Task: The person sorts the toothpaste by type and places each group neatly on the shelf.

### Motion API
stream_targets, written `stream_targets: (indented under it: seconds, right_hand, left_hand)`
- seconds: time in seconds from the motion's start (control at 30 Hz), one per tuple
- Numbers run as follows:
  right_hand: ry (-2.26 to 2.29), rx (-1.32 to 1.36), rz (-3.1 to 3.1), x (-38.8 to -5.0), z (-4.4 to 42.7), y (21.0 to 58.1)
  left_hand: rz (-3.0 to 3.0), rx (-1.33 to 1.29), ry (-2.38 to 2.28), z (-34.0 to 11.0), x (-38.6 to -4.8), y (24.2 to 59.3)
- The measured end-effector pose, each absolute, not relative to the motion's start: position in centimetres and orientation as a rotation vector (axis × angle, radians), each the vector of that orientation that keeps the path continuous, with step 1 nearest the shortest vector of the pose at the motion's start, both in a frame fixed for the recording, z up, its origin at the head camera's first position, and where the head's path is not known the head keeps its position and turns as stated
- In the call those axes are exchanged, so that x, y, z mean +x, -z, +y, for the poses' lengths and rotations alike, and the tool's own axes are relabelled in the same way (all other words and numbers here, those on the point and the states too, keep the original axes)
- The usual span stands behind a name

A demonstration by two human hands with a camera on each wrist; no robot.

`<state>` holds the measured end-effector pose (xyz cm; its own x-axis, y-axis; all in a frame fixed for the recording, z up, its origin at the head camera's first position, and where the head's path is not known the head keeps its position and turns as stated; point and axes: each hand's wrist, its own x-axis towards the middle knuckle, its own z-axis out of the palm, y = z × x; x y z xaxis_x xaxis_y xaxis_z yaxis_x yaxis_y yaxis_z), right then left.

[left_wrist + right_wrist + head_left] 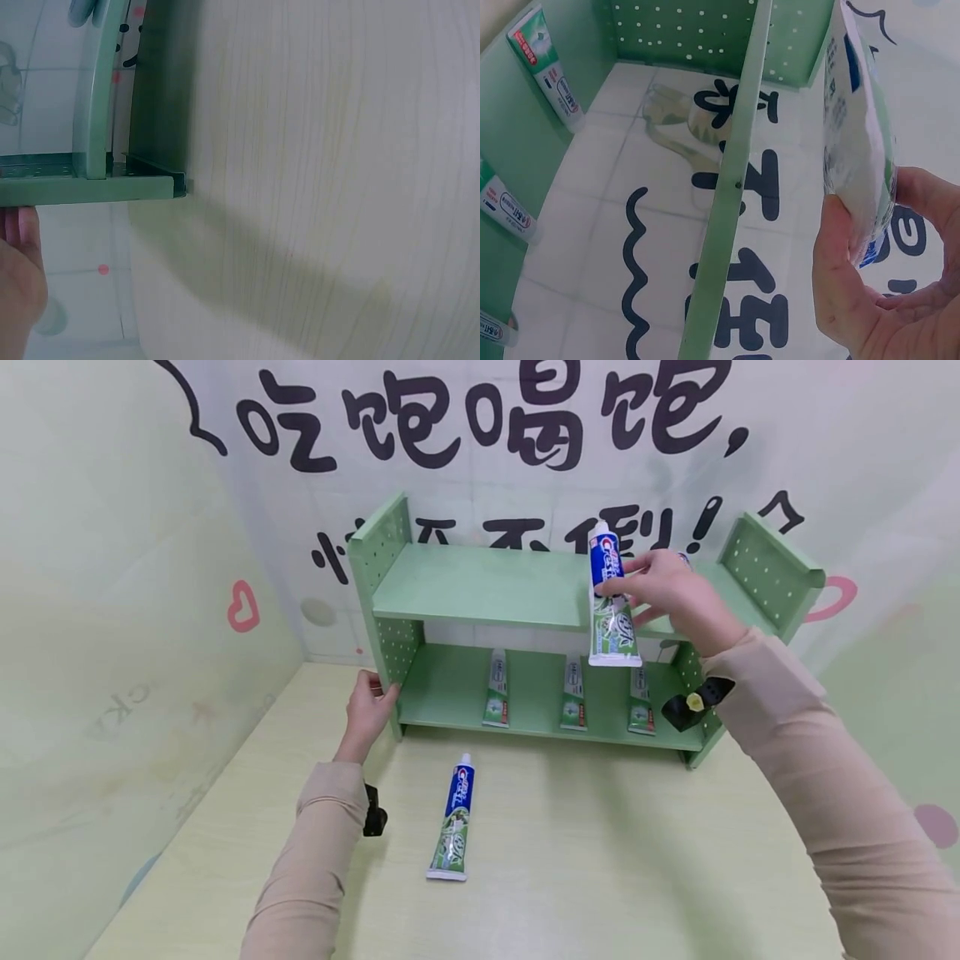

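My right hand (671,589) pinches a blue-and-green Crest toothpaste tube (615,631) between thumb and fingers, cap up, in front of the green rack's upper shelf (480,581). Seen from the right wrist, the tube (859,135) is nearly edge-on, its flat end up. My left hand (366,714) touches the outer side of the rack's left panel (382,539); in the left wrist view its fingers (28,225) meet that panel. Another toothpaste tube (452,827) of the same look lies on the table (555,860), cap toward the rack.
On the lower shelf (450,693) lie several whitish-green toothpaste tubes (497,689), spaced apart. Something small and blue (684,558) shows behind my right hand, mostly hidden. A perforated right panel (772,572) closes the rack's far end. A printed wall stands behind.
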<state>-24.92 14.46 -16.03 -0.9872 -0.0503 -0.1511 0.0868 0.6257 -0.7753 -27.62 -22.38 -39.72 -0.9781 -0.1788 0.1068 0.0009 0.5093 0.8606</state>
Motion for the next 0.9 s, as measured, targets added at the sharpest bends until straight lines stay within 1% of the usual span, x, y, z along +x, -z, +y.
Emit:
stream_targets:
  seconds: [0.43,0.7,0.9]
  right_hand:
    - [1.288,0.103,2.673,-27.5,14.3,15.5]
    - [1.262,0.265,2.66,-30.3,13.4,15.4]
    - [1.237,0.262,2.663,-30.9,13.8,16.0]
  left_hand:
    - [-2.579,0.153,1.464,-22.6,-27.8,39.6]
    - [-2.563,0.151,1.483,-22.4,-27.8,39.4]
    - [-2.563,0.143,1.472,-22.5,-27.9,39.7]
